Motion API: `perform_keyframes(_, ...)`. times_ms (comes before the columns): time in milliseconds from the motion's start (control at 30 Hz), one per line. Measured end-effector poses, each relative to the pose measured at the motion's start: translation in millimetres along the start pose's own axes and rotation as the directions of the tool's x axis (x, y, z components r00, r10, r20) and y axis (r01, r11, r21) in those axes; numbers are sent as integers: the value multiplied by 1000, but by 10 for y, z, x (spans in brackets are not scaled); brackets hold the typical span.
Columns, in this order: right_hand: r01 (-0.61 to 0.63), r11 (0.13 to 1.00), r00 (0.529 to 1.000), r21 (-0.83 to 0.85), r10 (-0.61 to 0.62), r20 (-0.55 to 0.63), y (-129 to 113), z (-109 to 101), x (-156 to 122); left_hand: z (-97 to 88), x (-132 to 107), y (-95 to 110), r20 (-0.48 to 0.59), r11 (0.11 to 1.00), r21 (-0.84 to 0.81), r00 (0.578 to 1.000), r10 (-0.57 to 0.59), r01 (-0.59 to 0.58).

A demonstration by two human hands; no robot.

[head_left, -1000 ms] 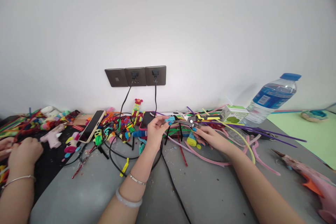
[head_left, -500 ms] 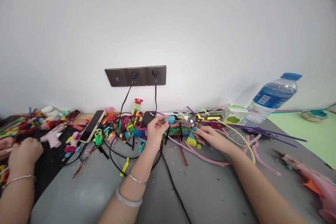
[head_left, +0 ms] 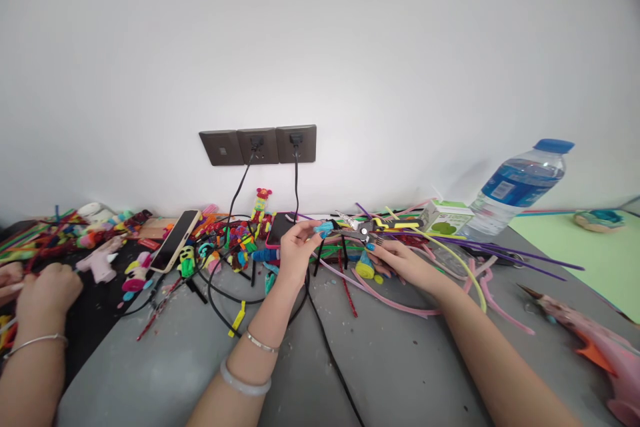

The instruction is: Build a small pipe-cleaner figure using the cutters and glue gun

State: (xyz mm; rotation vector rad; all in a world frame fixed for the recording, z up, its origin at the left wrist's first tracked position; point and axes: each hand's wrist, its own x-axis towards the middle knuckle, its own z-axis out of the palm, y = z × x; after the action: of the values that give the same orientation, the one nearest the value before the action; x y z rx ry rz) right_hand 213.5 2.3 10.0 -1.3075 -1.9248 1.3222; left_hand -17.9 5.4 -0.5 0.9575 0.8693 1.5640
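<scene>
My left hand [head_left: 296, 250] pinches a small fuzzy bright-blue piece [head_left: 324, 229], apparently pipe cleaner, between thumb and fingers. My right hand [head_left: 397, 259] is at a pair of pliers [head_left: 364, 232] with yellow-and-black handles. Its fingers curl just below the pivot, and the grip is partly hidden. The metal jaws point left and reach the blue piece; I cannot tell whether they close on it. Below my right fingers is a yellow-and-blue rolled piece [head_left: 365, 269]. Pink pipe cleaners [head_left: 395, 305] and a red one [head_left: 347, 287] lie nearby on the grey table [head_left: 400, 367].
A carton [head_left: 447, 219] and a tilted water bottle [head_left: 520, 187] stand back right. Black cables [head_left: 325, 340] run from wall sockets [head_left: 257, 145] across the table. Left are a phone [head_left: 176, 240], small fuzzy figures [head_left: 187, 261] and another person's hands [head_left: 47, 290]. A pink pointed object [head_left: 585, 330] lies right.
</scene>
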Motion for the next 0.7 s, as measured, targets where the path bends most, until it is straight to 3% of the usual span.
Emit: perform_keyframes(700, 1, 1000, 1000, -5, -1, -10, -21, 2, 1, 4, 6, 4, -2, 1000, 3, 1000, 1, -1)
